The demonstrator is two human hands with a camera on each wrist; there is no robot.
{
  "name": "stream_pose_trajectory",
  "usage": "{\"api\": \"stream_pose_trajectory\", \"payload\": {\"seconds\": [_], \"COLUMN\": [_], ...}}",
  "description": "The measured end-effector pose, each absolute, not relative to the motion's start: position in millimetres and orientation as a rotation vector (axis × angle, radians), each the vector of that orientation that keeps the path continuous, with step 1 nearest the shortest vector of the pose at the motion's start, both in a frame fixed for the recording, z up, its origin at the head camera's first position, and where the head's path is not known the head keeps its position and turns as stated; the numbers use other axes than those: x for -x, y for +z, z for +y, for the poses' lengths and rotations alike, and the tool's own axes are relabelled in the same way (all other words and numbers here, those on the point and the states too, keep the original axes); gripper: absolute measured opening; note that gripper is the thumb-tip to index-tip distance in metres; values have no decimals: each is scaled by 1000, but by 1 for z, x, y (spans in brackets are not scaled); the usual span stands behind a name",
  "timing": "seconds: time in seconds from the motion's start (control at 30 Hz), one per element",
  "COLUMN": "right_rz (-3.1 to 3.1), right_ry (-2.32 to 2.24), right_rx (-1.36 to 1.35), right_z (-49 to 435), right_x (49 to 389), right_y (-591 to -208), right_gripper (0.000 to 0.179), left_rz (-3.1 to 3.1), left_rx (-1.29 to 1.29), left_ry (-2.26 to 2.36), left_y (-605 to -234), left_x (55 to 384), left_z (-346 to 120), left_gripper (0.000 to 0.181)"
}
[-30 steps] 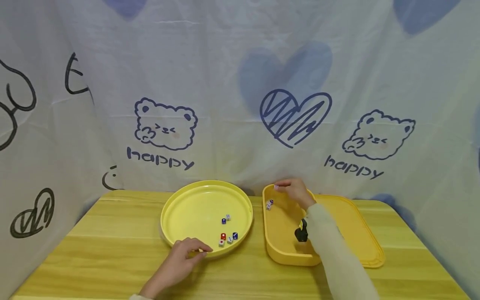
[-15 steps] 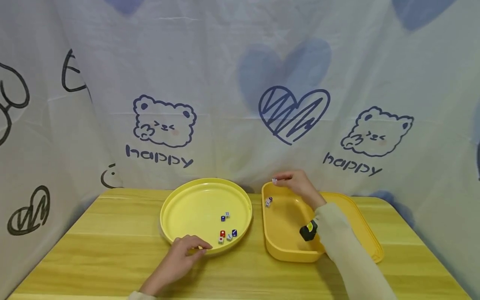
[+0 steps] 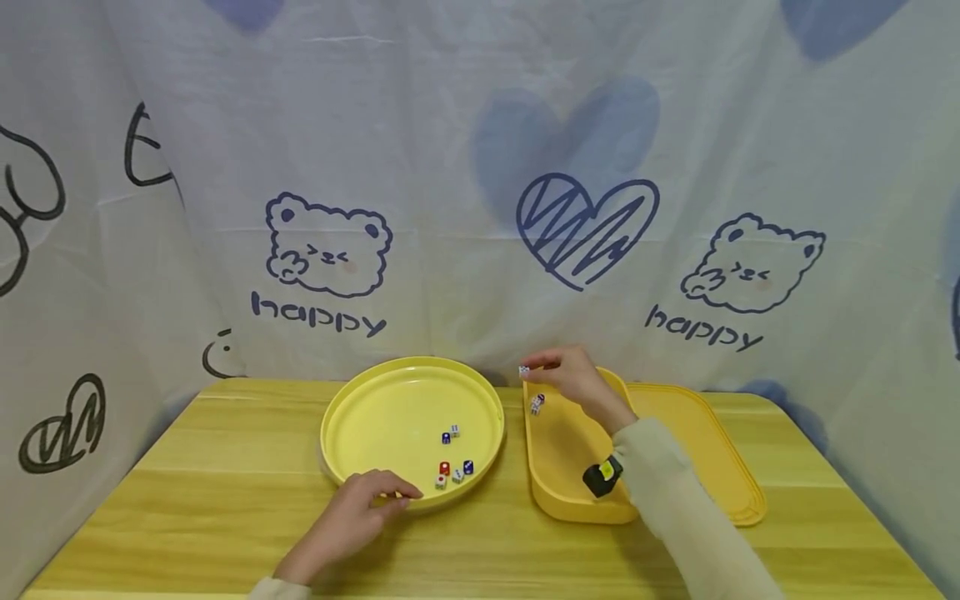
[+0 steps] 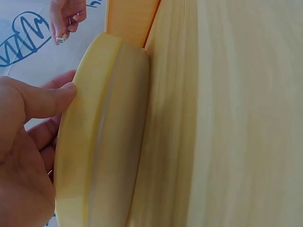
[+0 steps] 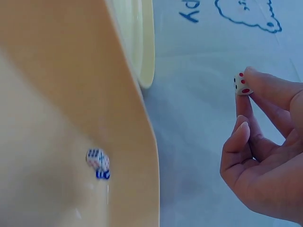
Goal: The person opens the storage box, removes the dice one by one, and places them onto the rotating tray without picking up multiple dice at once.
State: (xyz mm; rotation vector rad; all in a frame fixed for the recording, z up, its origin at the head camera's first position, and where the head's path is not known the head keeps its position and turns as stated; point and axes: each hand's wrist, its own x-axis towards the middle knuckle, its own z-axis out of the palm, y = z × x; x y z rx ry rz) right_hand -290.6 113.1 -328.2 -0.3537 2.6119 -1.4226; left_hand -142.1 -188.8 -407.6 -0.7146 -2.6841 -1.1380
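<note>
My right hand (image 3: 573,377) pinches a white die (image 3: 523,372) between thumb and fingertips, above the back left corner of an orange-yellow box (image 3: 558,454). Red and dark pips show on that die in the right wrist view. A white die or dice (image 5: 97,158) and a blue die (image 5: 102,174) lie together in the box. To the left is a round yellow tray (image 3: 378,417), whose front rim my left hand (image 3: 367,504) holds, thumb on the outside. On the tray lie a red die (image 3: 445,468), blue dice (image 3: 468,467) and several white dice (image 3: 454,431).
A flat orange-yellow lid (image 3: 701,446) lies right of the box, partly hidden by the right sleeve (image 3: 686,492). Everything rests on a wooden table (image 3: 202,492). A white curtain (image 3: 450,275) with printed bears and hearts hangs behind it.
My right hand has moved left with the white die, from over the box's back rim to its left corner. My left hand stays on the tray rim. The dice on the tray lie unmoved.
</note>
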Motion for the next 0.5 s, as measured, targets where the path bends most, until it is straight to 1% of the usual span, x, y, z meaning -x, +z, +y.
{"api": "stream_pose_trajectory", "payload": {"seconds": [0.23, 0.5], "right_rz": [2609, 2670], "right_ry": [-1460, -1490], "right_rx": [388, 422], "right_z": [99, 82], "right_x": [278, 261], "right_y": [-332, -337], "right_gripper": [26, 18], "left_rz": [-2697, -2683], "left_rx": [695, 687], "left_ry": [-1083, -1034], "left_y": [-408, -410], "left_x": [142, 142], "left_z": [-188, -185], "left_gripper": [16, 20]}}
